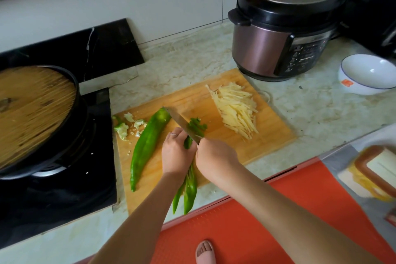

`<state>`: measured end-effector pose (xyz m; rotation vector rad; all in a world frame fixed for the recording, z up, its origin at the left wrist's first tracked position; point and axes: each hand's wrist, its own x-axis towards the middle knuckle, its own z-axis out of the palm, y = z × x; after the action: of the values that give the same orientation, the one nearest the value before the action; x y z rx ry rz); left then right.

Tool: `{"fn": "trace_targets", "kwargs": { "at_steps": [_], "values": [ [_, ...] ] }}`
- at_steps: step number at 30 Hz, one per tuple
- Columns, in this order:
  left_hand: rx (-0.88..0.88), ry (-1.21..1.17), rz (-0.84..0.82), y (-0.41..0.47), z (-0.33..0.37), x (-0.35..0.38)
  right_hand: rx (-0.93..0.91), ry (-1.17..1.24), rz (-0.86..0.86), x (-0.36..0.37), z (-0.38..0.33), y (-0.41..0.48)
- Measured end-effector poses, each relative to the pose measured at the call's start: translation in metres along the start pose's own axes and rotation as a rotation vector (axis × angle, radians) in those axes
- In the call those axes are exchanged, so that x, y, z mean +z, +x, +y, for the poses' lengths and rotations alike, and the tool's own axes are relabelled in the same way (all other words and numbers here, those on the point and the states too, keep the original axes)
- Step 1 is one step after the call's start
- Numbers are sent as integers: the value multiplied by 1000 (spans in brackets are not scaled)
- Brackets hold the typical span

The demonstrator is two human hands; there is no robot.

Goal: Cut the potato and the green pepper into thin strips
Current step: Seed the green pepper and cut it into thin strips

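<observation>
On the wooden cutting board (267, 133) lies a pile of pale potato strips (235, 109) at the far right. A long green pepper half (147, 146) lies at the left. My left hand (175, 154) presses down on other green pepper pieces (189, 188) that stick out over the board's near edge. My right hand (214, 156) grips the handle of a knife (182, 123), whose blade cuts across the pepper just beyond my left fingers. Cut green pepper strips (197, 126) lie on the far side of the blade.
Pepper core and seeds (126, 126) lie at the board's left end. A black pot with a woven lid (32, 111) stands on the stove at the left. A pressure cooker (285, 28) and a white bowl (368, 74) stand behind the board.
</observation>
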<state>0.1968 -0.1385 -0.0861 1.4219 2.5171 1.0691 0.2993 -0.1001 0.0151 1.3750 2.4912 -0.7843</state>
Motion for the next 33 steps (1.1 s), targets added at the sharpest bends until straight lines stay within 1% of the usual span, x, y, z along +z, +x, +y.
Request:
{"fn": "trace_targets", "kwargs": {
  "at_steps": [5, 11, 21, 30, 33],
  "values": [
    [-29, -44, 16, -1, 5, -3, 51, -22, 41, 7, -6, 1],
    [6, -85, 38, -1, 5, -3, 51, -37, 64, 10, -4, 1],
    [-1, -28, 10, 0, -5, 4, -26, -18, 54, 0, 9, 1],
    [39, -29, 28, 1, -5, 5, -4, -26, 94, 11, 5, -1],
    [39, -21, 11, 2, -6, 5, -1, -4, 95, 11, 6, 0]
  ]
}}
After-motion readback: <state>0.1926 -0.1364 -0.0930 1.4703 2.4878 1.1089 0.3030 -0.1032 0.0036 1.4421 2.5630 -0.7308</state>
